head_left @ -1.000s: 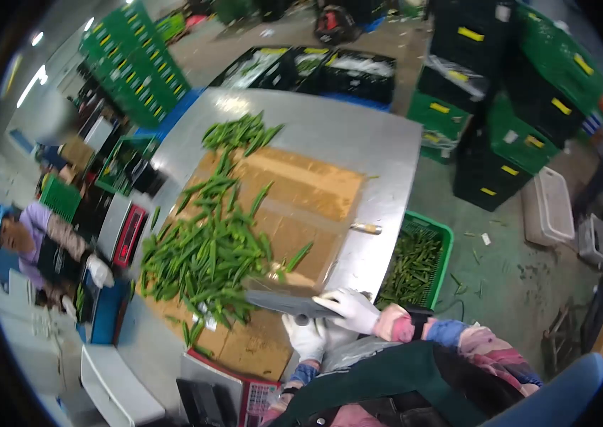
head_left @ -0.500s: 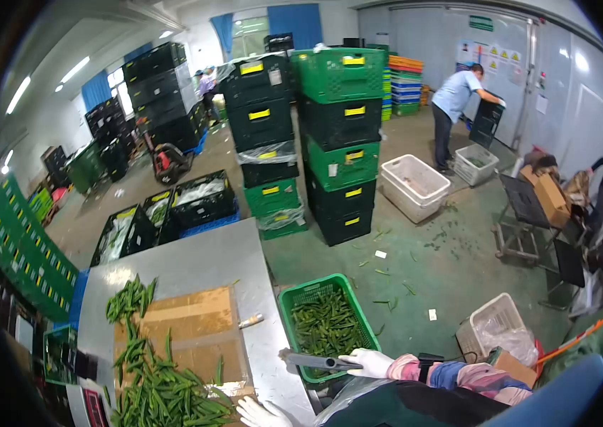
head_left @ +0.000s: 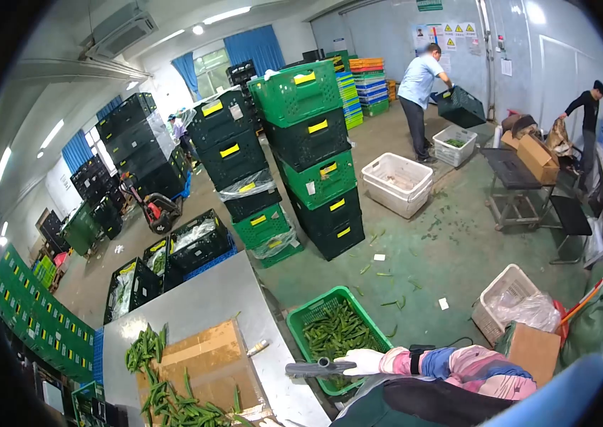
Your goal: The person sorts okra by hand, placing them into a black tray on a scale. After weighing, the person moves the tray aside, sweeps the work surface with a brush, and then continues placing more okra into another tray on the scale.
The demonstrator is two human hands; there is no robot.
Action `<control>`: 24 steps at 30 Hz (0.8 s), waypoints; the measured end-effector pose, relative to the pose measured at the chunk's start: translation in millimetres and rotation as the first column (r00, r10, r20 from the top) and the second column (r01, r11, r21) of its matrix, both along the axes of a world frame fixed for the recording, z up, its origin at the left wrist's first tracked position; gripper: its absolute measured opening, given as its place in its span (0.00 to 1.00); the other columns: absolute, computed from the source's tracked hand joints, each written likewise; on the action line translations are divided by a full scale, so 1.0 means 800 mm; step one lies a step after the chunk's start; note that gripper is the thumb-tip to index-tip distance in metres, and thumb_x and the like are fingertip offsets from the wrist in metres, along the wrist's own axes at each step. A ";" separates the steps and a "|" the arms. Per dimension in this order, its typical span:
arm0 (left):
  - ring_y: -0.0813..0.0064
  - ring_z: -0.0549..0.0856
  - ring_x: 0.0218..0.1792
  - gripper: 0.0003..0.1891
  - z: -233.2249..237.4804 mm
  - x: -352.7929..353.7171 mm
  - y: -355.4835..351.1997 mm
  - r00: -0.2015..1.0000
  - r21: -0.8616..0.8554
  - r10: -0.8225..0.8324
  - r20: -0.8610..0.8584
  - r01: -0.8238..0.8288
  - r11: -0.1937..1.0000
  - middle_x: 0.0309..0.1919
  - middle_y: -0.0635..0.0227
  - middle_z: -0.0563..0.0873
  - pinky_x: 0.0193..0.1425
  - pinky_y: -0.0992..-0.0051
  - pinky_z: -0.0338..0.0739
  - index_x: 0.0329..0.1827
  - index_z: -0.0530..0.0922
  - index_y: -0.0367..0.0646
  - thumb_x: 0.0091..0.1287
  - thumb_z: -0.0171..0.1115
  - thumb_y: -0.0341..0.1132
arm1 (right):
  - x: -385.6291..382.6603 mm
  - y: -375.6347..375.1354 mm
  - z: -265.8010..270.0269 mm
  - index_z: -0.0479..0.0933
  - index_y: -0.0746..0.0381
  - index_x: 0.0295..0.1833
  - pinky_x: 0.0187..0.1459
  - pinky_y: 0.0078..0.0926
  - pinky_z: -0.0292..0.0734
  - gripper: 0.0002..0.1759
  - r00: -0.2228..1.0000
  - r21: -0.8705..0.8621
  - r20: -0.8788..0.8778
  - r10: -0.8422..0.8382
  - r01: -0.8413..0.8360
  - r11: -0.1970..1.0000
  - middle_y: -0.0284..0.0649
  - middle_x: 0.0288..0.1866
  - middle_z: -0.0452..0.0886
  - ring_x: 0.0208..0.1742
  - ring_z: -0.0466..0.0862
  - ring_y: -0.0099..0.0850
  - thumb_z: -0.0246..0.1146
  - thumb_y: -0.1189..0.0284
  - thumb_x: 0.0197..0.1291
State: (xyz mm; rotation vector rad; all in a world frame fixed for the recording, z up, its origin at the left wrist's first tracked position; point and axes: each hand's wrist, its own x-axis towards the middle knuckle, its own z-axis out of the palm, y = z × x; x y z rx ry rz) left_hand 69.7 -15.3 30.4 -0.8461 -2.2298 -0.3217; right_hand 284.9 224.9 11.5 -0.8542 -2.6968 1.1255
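My right hand (head_left: 361,361), in a white glove, is closed around the end of a grey bar-like object (head_left: 308,369); what it belongs to is hidden. Just beyond it, a green plastic crate (head_left: 294,324) holds long green vegetables (head_left: 337,329) that look like okra. Only a sliver of my gloved left hand (head_left: 270,423) shows at the bottom edge, its fingers mostly out of view. Near it, a pile of the same pods (head_left: 187,409) lies on and beside a flattened cardboard sheet (head_left: 205,352) on the metal table (head_left: 216,288).
Stacked crates (head_left: 319,174) stand beyond the table. A white tub (head_left: 396,181) sits on the floor amid scattered pods. At the back, a person in light blue (head_left: 421,82) tilts a black crate (head_left: 461,108) over a white basket (head_left: 456,146). Another person (head_left: 586,124) stands far right.
My view has tilted up and turned. My left hand, spread before, has nearly left the frame. My right hand keeps its hold. The person in light blue has tipped the black crate further.
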 end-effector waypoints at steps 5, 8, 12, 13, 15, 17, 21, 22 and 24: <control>0.46 0.80 0.63 0.22 -0.007 -0.002 0.004 1.000 0.004 -0.011 0.020 0.011 1.000 0.63 0.52 0.83 0.66 0.48 0.73 0.66 0.80 0.41 0.77 0.58 0.44 | 0.003 0.006 0.005 0.70 0.51 0.77 0.60 0.47 0.75 0.36 0.999 -0.059 -0.017 -0.045 0.044 0.997 0.52 0.51 0.81 0.55 0.81 0.52 0.61 0.50 0.67; 0.46 0.81 0.62 0.21 -0.005 -0.004 0.004 0.999 -0.001 -0.013 0.035 0.013 1.000 0.62 0.52 0.83 0.64 0.47 0.74 0.65 0.80 0.41 0.77 0.57 0.45 | 0.007 0.010 0.002 0.70 0.51 0.77 0.60 0.47 0.75 0.36 0.997 -0.074 -0.051 -0.062 0.059 0.996 0.53 0.51 0.81 0.55 0.82 0.52 0.61 0.49 0.66; 0.46 0.81 0.61 0.21 -0.009 -0.004 0.008 0.997 -0.003 -0.011 0.071 0.011 1.000 0.62 0.52 0.84 0.63 0.46 0.74 0.64 0.81 0.41 0.77 0.56 0.45 | 0.009 0.012 0.015 0.71 0.51 0.76 0.59 0.46 0.75 0.36 0.997 -0.117 -0.018 -0.073 0.071 0.991 0.52 0.52 0.82 0.56 0.82 0.52 0.62 0.49 0.66; 0.45 0.81 0.60 0.21 -0.009 -0.005 0.008 0.997 0.003 -0.011 0.077 0.011 1.000 0.62 0.52 0.84 0.62 0.46 0.75 0.64 0.81 0.42 0.77 0.56 0.45 | 0.008 0.013 0.021 0.72 0.50 0.76 0.59 0.46 0.75 0.36 0.996 -0.157 0.036 -0.079 0.084 0.984 0.51 0.53 0.83 0.56 0.82 0.52 0.63 0.48 0.65; 0.45 0.82 0.59 0.20 -0.006 -0.003 0.010 0.999 0.076 -0.020 0.048 0.017 0.997 0.61 0.52 0.84 0.61 0.46 0.75 0.63 0.82 0.42 0.78 0.56 0.45 | 0.010 0.011 0.018 0.73 0.50 0.74 0.60 0.47 0.75 0.35 0.992 -0.153 -0.013 -0.128 0.125 0.980 0.52 0.54 0.84 0.57 0.83 0.52 0.63 0.49 0.64; 0.47 0.82 0.59 0.20 -0.007 -0.005 0.012 1.000 0.055 -0.004 0.013 0.003 0.998 0.60 0.53 0.85 0.61 0.47 0.75 0.62 0.82 0.41 0.78 0.56 0.45 | 0.008 0.010 0.015 0.76 0.50 0.72 0.61 0.48 0.75 0.34 0.989 -0.152 -0.031 -0.145 0.139 0.979 0.52 0.55 0.85 0.58 0.83 0.52 0.64 0.50 0.62; 0.49 0.83 0.58 0.19 -0.013 -0.005 0.011 0.998 0.010 0.043 -0.053 -0.043 0.999 0.59 0.54 0.86 0.62 0.49 0.76 0.61 0.83 0.41 0.77 0.58 0.44 | 0.009 0.008 0.009 0.75 0.53 0.72 0.61 0.47 0.75 0.35 0.988 -0.146 -0.024 -0.151 0.146 0.978 0.52 0.54 0.84 0.58 0.82 0.53 0.63 0.48 0.63; 0.50 0.83 0.59 0.19 -0.005 -0.001 0.012 0.994 -0.019 0.037 -0.108 -0.039 0.999 0.59 0.54 0.86 0.62 0.49 0.76 0.62 0.83 0.41 0.77 0.58 0.44 | 0.010 0.009 0.013 0.75 0.53 0.72 0.61 0.47 0.75 0.35 0.989 -0.145 -0.009 -0.147 0.144 0.979 0.52 0.54 0.84 0.58 0.82 0.53 0.63 0.47 0.64; 0.51 0.83 0.60 0.19 0.013 0.005 0.008 0.976 -0.081 0.022 -0.217 -0.041 0.996 0.60 0.54 0.85 0.63 0.50 0.76 0.63 0.83 0.41 0.77 0.59 0.43 | 0.009 0.007 0.016 0.75 0.53 0.73 0.62 0.47 0.75 0.35 0.991 -0.147 0.018 -0.136 0.137 0.980 0.52 0.55 0.83 0.59 0.82 0.52 0.63 0.47 0.64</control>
